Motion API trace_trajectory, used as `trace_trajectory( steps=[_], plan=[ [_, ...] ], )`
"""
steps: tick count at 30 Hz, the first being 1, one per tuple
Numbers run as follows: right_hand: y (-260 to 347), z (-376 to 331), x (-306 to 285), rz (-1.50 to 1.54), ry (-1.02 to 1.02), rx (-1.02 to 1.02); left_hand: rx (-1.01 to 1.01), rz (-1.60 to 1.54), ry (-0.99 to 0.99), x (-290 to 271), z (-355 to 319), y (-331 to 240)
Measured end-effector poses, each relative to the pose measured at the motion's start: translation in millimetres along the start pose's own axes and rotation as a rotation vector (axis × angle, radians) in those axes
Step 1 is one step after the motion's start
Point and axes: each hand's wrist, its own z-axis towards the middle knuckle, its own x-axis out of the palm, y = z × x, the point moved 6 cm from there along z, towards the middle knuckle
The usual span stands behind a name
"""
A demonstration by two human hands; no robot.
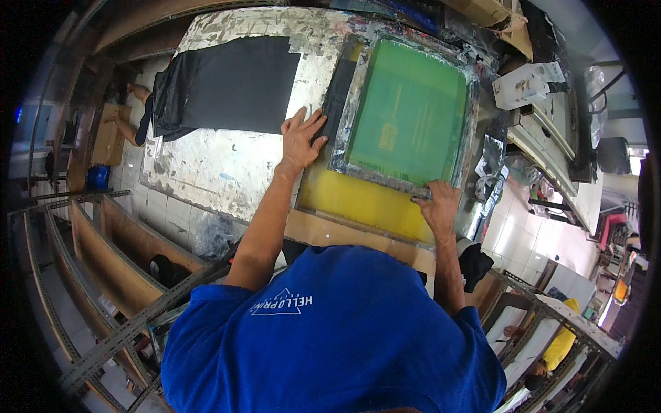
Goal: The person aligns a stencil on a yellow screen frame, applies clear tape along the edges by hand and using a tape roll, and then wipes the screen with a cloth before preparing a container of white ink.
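Note:
A green-meshed screen printing frame (410,113), its rim stained with ink, lies tilted over a yellow panel (365,203) on the right part of the worktable. My right hand (441,206) is closed on the frame's near edge, toward its right corner. My left hand (301,141) lies with fingers spread on the white, paint-flecked board (206,165), between two pieces of black fabric. The larger black fabric (231,86) spreads flat to the left. A narrow strip of black fabric (337,96) shows beside my left fingertips and runs under the frame's left side.
A white box (521,88) stands on a rack at the right. Wooden shelving (120,237) is at the lower left, and a metal rack (551,310) at the lower right. Beyond the table's left end another person's limbs (131,124) show; someone in yellow (561,337) is at the lower right.

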Motion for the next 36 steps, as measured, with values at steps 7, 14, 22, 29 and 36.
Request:
trace_trajectory(
  steps=[7,14,22,29,36],
  plan=[
    [-3,1,1,0.044,0.003,0.005,-0.014,0.004,0.007,1,0,0],
    [-6,-8,4,0.081,-0.101,-0.028,0.004,0.016,-0.030,-6,3,-8],
    [-12,-25,19,-0.036,-0.245,0.008,-0.009,0.015,0.003,-3,5,-7],
    [-17,-29,29,-0.063,-0.241,0.020,-0.018,-0.020,0.010,-5,5,-5],
    [-18,-29,28,-0.053,-0.218,0.038,-0.010,-0.043,0.004,-6,6,-6]
  ],
)
